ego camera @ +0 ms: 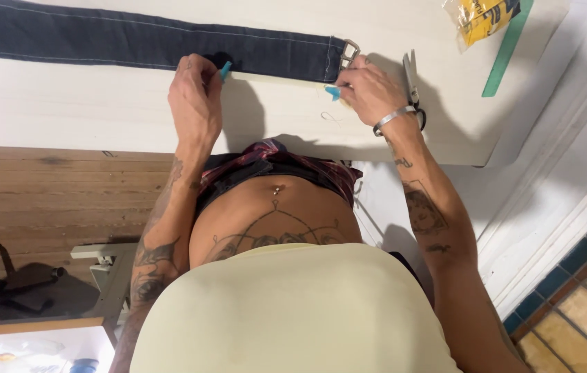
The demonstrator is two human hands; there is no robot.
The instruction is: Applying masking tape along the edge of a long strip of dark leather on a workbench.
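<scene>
two hands on a denim strip

two hands work along the near edge of a dark denim strip (141,38) lying flat across the white bench (65,110). the left hand (195,97) pinches a small blue clip (226,70) at that edge. the right hand (369,90), wearing a silver bracelet (393,117), pinches another blue clip (333,92) just below the strip's end, near its metal buckle (349,52). scissors (411,76) lie just right of the strip.

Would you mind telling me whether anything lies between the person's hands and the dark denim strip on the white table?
Nothing visible does. The left hand rests on the dark denim strip's lower edge with a small blue clip; the right hand sits at its buckle end.
</scene>
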